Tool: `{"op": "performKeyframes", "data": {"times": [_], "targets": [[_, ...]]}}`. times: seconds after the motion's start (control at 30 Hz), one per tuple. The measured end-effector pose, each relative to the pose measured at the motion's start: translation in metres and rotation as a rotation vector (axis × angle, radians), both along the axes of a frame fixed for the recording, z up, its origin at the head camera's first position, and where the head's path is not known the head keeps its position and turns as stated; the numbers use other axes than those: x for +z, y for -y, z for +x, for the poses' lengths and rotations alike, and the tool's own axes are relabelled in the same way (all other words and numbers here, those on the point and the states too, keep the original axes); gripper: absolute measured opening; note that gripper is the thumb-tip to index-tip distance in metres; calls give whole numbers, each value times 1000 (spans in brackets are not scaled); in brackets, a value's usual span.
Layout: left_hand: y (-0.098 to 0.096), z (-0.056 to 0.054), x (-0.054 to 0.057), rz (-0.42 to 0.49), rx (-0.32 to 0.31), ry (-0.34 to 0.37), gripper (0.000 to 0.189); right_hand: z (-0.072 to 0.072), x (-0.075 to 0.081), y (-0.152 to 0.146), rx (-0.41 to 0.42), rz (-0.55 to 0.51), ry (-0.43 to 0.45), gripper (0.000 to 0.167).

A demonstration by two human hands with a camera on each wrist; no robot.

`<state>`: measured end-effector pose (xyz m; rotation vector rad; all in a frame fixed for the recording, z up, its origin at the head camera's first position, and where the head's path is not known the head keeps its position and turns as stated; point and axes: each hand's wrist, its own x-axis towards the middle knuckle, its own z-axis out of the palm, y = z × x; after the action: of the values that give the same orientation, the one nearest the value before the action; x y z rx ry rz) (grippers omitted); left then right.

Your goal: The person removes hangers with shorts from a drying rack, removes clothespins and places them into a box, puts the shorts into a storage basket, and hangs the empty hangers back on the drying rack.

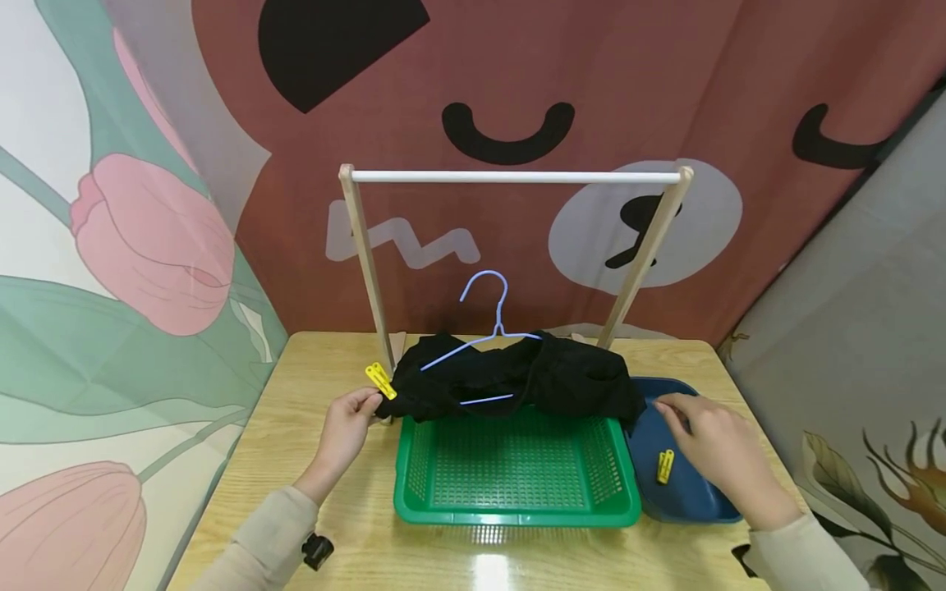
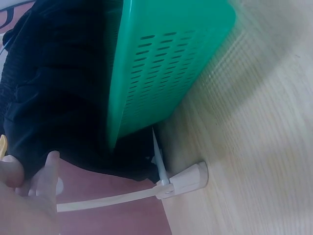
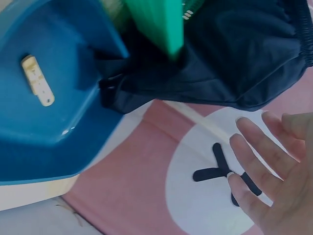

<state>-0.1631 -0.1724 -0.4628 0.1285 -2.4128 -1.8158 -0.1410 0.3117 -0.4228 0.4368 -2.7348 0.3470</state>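
Note:
A black garment [image 1: 584, 373] with a gathered elastic band [image 3: 299, 34] lies bunched over the back of the green basket [image 1: 517, 519]. A light-blue hanger [image 1: 499, 316] runs through it, hook upward. At the garment's left end a yellow clothespin [image 1: 380, 381] is clipped. Just below that clothespin my left hand [image 1: 353, 410] pinches the black cloth; the left wrist view shows thumb and fingertips on its edge. My right hand [image 1: 713, 435] is over the blue basin [image 1: 702, 505], holding nothing, its fingers spread loosely near the garment's right end in the right wrist view.
Another yellow clothespin [image 1: 665, 466] lies in the blue basin. Behind the basket stands a rack with wooden legs [image 1: 643, 258] and a white top rod [image 1: 517, 176]. All of this is on a wooden table [image 1: 347, 509], with a printed curtain [image 1: 628, 74] behind.

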Motion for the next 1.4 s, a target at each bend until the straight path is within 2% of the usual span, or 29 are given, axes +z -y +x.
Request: {"op": "performKeyframes", "data": {"times": [0.47, 0.63, 0.73, 1.1, 1.27, 1.33, 1.4], "targets": [[-1, 1, -1, -19, 24, -5, 20, -1, 13, 35, 166, -47, -244, 18], [-2, 1, -2, -9, 36, 2, 19, -5, 17, 49, 213, -76, -316, 49], [-2, 1, -2, -1, 35, 1, 19, -7, 17, 58, 235, -102, -345, 58], [-2, 3, -1, 19, 35, 9, 21, -17, 20, 84, 317, -131, -343, 52], [-3, 3, -1, 20, 33, 4, 21, -21, 23, 98, 370, -142, -356, 27], [-3, 3, 0, 19, 33, 4, 21, -23, 23, 106, 388, -149, -358, 28], [-3, 4, 0, 15, 33, 11, 21, -24, 23, 113, 403, -157, -354, 36]]}}
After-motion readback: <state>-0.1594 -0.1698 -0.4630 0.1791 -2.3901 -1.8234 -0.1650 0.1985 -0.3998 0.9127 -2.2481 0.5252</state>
